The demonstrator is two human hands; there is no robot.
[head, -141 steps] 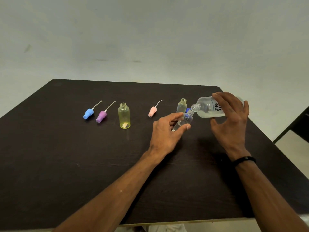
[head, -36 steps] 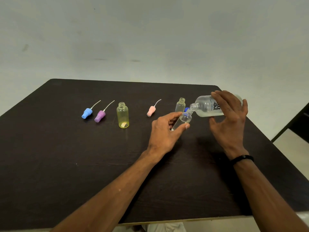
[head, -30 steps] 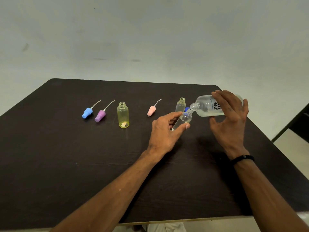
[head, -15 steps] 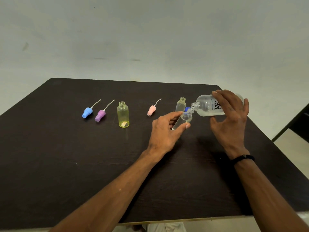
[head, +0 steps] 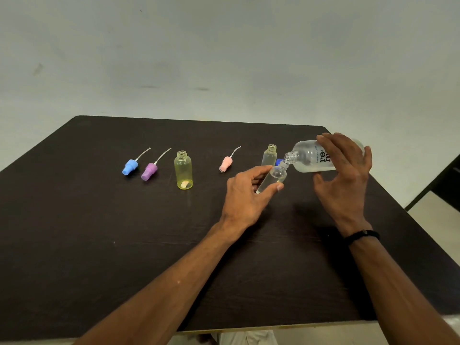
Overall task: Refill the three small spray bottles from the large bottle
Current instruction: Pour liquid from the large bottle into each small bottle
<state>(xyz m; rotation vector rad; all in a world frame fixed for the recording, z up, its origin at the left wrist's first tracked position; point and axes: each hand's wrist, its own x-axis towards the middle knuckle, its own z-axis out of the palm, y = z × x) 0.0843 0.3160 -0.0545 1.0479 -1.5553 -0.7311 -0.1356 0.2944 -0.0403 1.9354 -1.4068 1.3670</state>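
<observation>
My right hand (head: pixel 344 175) grips the large clear bottle (head: pixel 307 157), tipped almost level with its open mouth pointing left. That mouth meets the neck of a small clear spray bottle (head: pixel 272 178), which my left hand (head: pixel 249 195) holds tilted between thumb and fingers just above the table. A second small clear bottle (head: pixel 269 155) stands upright and uncapped right behind it. Farther left stands a small yellow bottle (head: pixel 183 170), also uncapped.
On the dark table (head: pixel 99 232) lie three spray caps with dip tubes: a blue cap (head: pixel 130 166), a purple cap (head: pixel 149 171) and a pink cap (head: pixel 226 164). A blue lid (head: pixel 279 161) peeks out behind the held bottle. The table's right edge is close to my right arm.
Nearly nothing has moved. Both hands keep the two bottles mouth to mouth; the large bottle is tipped slightly more than a few seconds ago.
</observation>
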